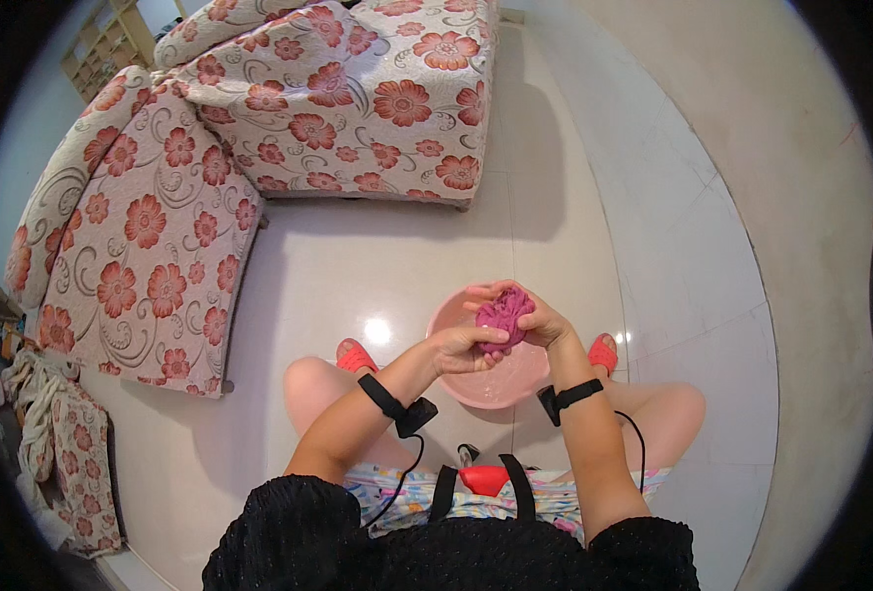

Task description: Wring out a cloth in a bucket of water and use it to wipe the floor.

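A bunched-up magenta cloth (507,314) is held between both hands above a pink plastic basin (492,388). My left hand (467,349) grips its lower left side, with the thumb lying across the front. From the upper right, my right hand (544,322) clasps the cloth, its thumb pressed on the near side and some fingers stretched out behind. The basin stands on the floor between my feet and seems to hold a little water. The cloth hides part of the fingers of both hands.
A sofa (148,244) under a flowered cover runs along the left and far side. Red slippers (357,356) are on my feet beside the basin. Black straps with devices (414,417) and cables sit on my forearms. Draped fabric (37,414) lies at far left; a wall (813,221) rises at right.
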Action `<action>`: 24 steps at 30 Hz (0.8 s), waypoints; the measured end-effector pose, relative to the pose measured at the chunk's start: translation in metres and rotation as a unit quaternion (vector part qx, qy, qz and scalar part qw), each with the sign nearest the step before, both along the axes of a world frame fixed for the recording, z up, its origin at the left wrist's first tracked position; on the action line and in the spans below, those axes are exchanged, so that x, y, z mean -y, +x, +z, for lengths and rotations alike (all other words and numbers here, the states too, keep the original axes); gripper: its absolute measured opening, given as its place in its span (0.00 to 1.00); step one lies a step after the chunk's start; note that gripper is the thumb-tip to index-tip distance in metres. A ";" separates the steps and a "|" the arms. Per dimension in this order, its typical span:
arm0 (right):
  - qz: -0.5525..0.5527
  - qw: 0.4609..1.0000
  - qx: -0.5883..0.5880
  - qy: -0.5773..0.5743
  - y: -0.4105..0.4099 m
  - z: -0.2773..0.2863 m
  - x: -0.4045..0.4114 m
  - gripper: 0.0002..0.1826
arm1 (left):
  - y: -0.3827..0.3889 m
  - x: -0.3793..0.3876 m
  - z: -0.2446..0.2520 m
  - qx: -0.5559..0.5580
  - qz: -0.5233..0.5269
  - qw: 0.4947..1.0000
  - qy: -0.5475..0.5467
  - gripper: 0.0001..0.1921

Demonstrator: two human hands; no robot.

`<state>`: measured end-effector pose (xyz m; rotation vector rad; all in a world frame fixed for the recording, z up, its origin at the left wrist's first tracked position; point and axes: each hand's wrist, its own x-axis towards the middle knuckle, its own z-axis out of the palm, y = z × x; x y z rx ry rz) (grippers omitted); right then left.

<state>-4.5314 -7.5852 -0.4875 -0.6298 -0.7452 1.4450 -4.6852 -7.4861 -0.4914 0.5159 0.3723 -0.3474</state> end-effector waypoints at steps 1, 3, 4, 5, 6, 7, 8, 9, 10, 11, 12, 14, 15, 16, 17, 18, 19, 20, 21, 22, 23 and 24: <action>0.026 1.000 -0.006 0.015 0.002 0.000 -0.001 0.19 | 0.003 -0.001 -0.004 -0.002 -0.005 1.000 -0.005 0.15; 0.007 1.000 0.002 -0.004 0.003 -0.008 -0.007 0.14 | 0.007 0.003 -0.014 0.019 0.005 0.999 0.033 0.10; -0.034 0.999 0.025 -0.035 0.003 -0.015 -0.012 0.13 | 0.011 0.000 -0.012 0.008 -0.001 0.997 0.073 0.07; -0.073 0.994 0.048 -0.067 0.005 -0.022 -0.017 0.12 | 0.017 0.000 -0.014 0.005 -0.010 0.989 0.150 0.07; -0.110 0.987 0.075 -0.094 -0.001 -0.025 -0.026 0.12 | 0.019 0.001 -0.013 -0.011 0.006 0.979 0.203 0.07; -0.124 0.976 0.133 -0.120 -0.002 -0.021 -0.031 0.14 | 0.022 0.003 -0.013 -0.025 0.021 0.966 0.257 0.07; -0.137 0.967 0.153 -0.148 -0.004 -0.020 -0.035 0.14 | 0.024 0.003 -0.018 -0.041 0.021 0.964 0.260 0.07; -0.149 0.958 0.173 -0.174 -0.005 -0.020 -0.040 0.14 | 0.028 0.003 -0.023 -0.055 0.023 0.962 0.267 0.07; -0.150 0.957 0.169 -0.180 -0.006 -0.020 -0.044 0.14 | 0.031 0.005 -0.026 -0.070 0.041 0.951 0.299 0.07; -0.165 0.941 0.210 -0.206 -0.008 -0.020 -0.047 0.13 | 0.032 0.006 -0.029 -0.073 0.038 0.952 0.296 0.07; -0.180 0.922 0.251 -0.232 -0.009 -0.022 -0.048 0.13 | 0.034 0.008 -0.031 -0.090 0.048 0.939 0.327 0.07; -0.190 0.908 0.269 -0.259 -0.010 -0.026 -0.045 0.11 | 0.037 0.016 -0.034 -0.115 0.065 0.924 0.360 0.07; -0.197 0.894 0.290 -0.280 -0.010 -0.028 -0.045 0.09 | 0.038 0.017 -0.036 -0.116 0.061 0.924 0.359 0.07; -0.202 0.892 0.289 -0.284 -0.008 -0.038 -0.045 0.09 | 0.040 0.019 -0.039 -0.132 0.045 0.909 0.392 0.07; -0.226 0.842 0.389 -0.297 -0.007 -0.048 -0.046 0.07 | 0.043 0.022 -0.043 -0.147 0.028 0.893 0.425 0.07; -0.243 0.783 0.484 -0.306 -0.008 -0.058 -0.048 0.07 | 0.043 0.024 -0.050 -0.145 0.026 0.894 0.424 0.07; -0.242 0.783 0.484 -0.306 -0.013 -0.058 -0.049 0.07 | 0.043 0.024 -0.060 -0.149 0.029 0.872 0.466 0.07; -0.257 0.741 0.545 -0.296 -0.019 -0.059 -0.051 0.08 | 0.042 0.024 -0.069 -0.151 0.033 0.848 0.506 0.10; -0.270 0.695 0.603 -0.285 -0.025 -0.061 -0.052 0.09 | 0.041 0.026 -0.079 -0.151 0.033 0.849 0.505 0.10; -0.272 0.692 0.604 -0.288 -0.027 -0.060 -0.053 0.09 | 0.042 0.030 -0.086 -0.107 0.100 0.803 0.577 0.12; -0.281 0.674 0.606 -0.315 -0.028 -0.058 -0.055 0.09 | 0.043 0.033 -0.093 -0.063 0.168 0.746 0.642 0.14; -0.286 0.658 0.608 -0.341 -0.032 -0.055 -0.057 0.09 | 0.043 0.033 -0.098 -0.062 0.167 0.747 0.640 0.14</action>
